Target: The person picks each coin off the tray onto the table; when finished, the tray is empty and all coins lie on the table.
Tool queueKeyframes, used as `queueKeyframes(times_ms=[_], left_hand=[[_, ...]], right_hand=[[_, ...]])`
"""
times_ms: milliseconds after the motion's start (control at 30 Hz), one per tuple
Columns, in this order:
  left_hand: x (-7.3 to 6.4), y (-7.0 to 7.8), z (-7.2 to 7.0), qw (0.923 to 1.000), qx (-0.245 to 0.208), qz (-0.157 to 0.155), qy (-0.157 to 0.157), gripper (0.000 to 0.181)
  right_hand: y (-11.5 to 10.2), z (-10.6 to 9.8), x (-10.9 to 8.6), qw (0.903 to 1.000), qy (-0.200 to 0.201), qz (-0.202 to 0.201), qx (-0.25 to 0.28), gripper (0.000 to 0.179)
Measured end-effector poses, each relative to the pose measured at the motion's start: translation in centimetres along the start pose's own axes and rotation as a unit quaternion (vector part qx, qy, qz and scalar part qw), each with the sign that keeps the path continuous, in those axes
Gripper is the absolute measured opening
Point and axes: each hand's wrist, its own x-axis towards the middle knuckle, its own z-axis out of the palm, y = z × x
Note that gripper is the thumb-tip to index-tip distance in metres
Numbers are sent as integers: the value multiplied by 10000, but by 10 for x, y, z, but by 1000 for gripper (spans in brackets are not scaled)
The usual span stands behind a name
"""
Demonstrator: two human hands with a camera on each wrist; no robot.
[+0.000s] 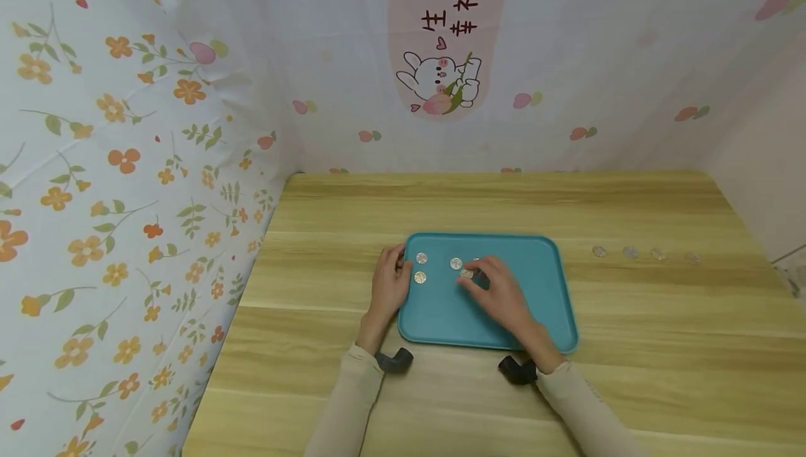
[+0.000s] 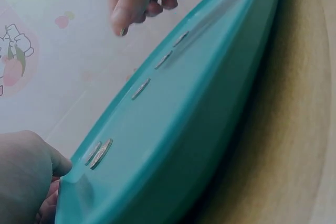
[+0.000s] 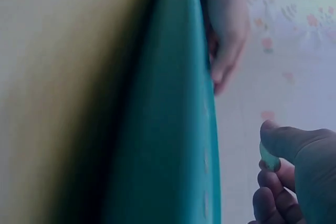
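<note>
My right hand (image 1: 500,296) is over the middle of the blue tray (image 1: 441,324), pinching a coin (image 1: 467,273) between thumb and fingers. In the left wrist view that coin (image 2: 123,31) shows at the fingertips, raised above the tray. At the tray's left rim, my left hand (image 1: 392,282) holds the edge with its thumb at the top. Beside it lie two silvery coins, one farther back (image 1: 421,258) and one nearer (image 1: 420,278). Another coin (image 1: 456,263) lies left of my right fingertips. The left wrist view shows a row of three coins (image 2: 163,60), partly covered by my hand in the head view.
Several more coins (image 1: 631,252) lie in a row on the wooden table (image 1: 661,345), right of the tray. Black curved pieces (image 1: 518,371) sit at both wrists near the tray's front edge. Patterned cloth (image 1: 340,93) hangs behind and at the left.
</note>
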Motion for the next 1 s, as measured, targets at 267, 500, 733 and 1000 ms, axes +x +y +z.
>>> queueKeyframes(times_ms=[267, 500, 733, 1000], left_hand=[[1, 0, -1, 10000, 46, -13, 2, 40], [0, 1, -1, 10000, -48, 0, -9, 40], [1, 2, 2, 9999, -81, -24, -85, 40], [0, 2, 1, 9997, -23, -210, -87, 40]], right_hand=[[24, -29, 5, 9997, 251, 5, -12, 24], [45, -61, 5, 9988, 438, 204, -117, 23], [73, -96, -2, 9956, 739, 524, -258, 25], [105, -122, -6, 9935, 823, 741, -261, 28]])
